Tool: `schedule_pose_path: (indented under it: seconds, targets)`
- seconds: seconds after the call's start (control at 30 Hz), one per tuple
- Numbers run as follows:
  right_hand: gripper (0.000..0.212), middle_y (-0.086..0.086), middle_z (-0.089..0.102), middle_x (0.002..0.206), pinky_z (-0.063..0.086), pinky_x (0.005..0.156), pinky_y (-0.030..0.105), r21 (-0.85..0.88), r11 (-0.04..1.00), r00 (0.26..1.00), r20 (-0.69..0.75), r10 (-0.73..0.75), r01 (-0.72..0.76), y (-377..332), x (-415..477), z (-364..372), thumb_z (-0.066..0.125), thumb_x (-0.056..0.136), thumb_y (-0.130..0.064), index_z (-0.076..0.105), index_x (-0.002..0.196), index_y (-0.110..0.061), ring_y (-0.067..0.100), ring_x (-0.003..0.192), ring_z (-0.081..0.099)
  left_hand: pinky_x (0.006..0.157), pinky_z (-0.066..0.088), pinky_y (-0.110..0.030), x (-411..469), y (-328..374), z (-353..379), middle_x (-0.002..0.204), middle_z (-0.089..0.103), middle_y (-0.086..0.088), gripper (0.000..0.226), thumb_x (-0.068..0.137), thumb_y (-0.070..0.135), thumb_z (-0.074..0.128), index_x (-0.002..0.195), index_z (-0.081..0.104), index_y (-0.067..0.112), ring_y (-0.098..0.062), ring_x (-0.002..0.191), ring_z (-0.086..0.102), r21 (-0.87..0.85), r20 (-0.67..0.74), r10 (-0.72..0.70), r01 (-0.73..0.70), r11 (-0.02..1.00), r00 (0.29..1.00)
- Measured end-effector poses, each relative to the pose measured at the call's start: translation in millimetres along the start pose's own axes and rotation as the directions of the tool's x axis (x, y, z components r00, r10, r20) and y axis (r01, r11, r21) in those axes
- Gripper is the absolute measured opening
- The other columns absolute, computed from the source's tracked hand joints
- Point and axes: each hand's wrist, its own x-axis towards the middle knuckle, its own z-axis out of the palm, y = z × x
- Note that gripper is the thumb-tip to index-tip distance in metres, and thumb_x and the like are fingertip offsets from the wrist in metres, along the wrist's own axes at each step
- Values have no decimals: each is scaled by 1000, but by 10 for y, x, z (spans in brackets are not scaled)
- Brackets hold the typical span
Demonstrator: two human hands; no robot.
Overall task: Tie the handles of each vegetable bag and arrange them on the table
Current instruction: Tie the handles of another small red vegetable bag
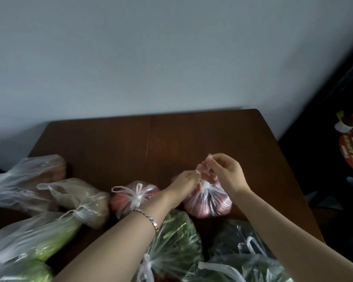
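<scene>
1. At the far left of the worktop point(130, 139), a clear bag point(29, 176) is lying slumped with its mouth loose, and it is probably waiting its turn.
2. Just right of it, a beige bag point(84, 198) and a bag of pale green stalks point(39, 241) are resting on their sides. Their handles look twisted together, though blur is making the knots hard to judge.
3. Near the middle, a pink-red bag point(135, 196) is sitting upright and already knotted, its handle loops sticking up.
4. The left hand point(189, 180), with a bracelet point(149, 217) on its wrist, is pinching one handle strip, holding it taut so the knot can close.
5. Between the hands, the purple-red bag point(208, 202) is standing on the worktop with its neck gathered, and its handles point(206, 171) are being drawn upward above it.
6. The right hand point(224, 171) is pinching the other strip slightly higher, pulling against the left.
7. Nearest, a leafy-green bag point(175, 241) and a dark-green bag point(243, 241) are lying within reach.
</scene>
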Motion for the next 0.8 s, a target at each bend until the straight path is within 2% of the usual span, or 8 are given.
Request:
schedule_pose_path:
  seconds: [0.13,0.2,0.33,0.4,0.5,0.6,0.7,0.8]
  targets:
    - [15,11,67,87,55,76,26,21,998,998,-33,58,-58,86,49,14,57,88,-9,65,98,-2,21,84,65,69,43,-28,-41,101,-32,89,55,-3,48,98,33,32,91,68,3,-10,71,52,-13,-96,-36,35,999,995]
    - [23,3,67,98,49,84,24,-78,993,996,-35,87,-90,214,5,-27,54,89,-7,63,110,-6,14,93,62,69,43,-22,-62,134,-47,78,56,-5,55,99,41,27,84,66,5,-9,67,52,25,-125,-24,27,999,992]
    - [19,1,64,82,43,65,12,-350,935,991,93,97,-58,453,-143,-14,57,89,-12,71,100,-8,10,77,55,91,27,-17,-83,144,-12,91,63,-4,59,101,36,18,107,71,11,-2,100,47,18,-99,-27,29,999,995]
    - [20,-1,60,77,38,60,13,-421,907,992,104,71,-20,519,-141,14,58,89,-21,71,94,-7,13,75,53,96,28,-16,-93,158,18,75,65,4,55,101,31,21,103,72,12,-3,109,49,-4,-90,-47,47,999,995]
    - [18,0,64,86,43,69,23,-430,900,993,63,103,-66,575,-104,44,52,93,-23,67,101,-18,14,79,58,102,38,-25,-92,141,-8,53,62,10,55,101,34,22,95,74,16,-8,87,58,-79,-97,-79,72,994,992]
    - [20,-5,59,70,41,69,32,-382,912,987,-7,159,-150,575,-51,87,48,93,-23,63,80,-27,14,68,53,79,41,-28,-61,48,-140,56,55,-1,56,100,40,23,72,67,20,-16,66,53,-41,-184,-55,48,998,981]
    - [27,-5,52,56,37,56,28,-424,883,978,-39,205,-202,552,2,143,50,90,-19,57,64,-26,11,52,46,68,33,-27,-71,-45,-247,57,46,1,52,101,33,26,56,46,15,-15,58,45,280,-225,36,29,960,974]
    - [17,-4,55,59,37,52,24,-563,805,981,-62,184,-187,503,-15,194,50,88,-20,65,80,-22,15,55,51,60,31,-29,-52,-7,-218,58,44,1,50,100,33,28,55,39,14,-11,56,42,400,-181,73,6,917,981]
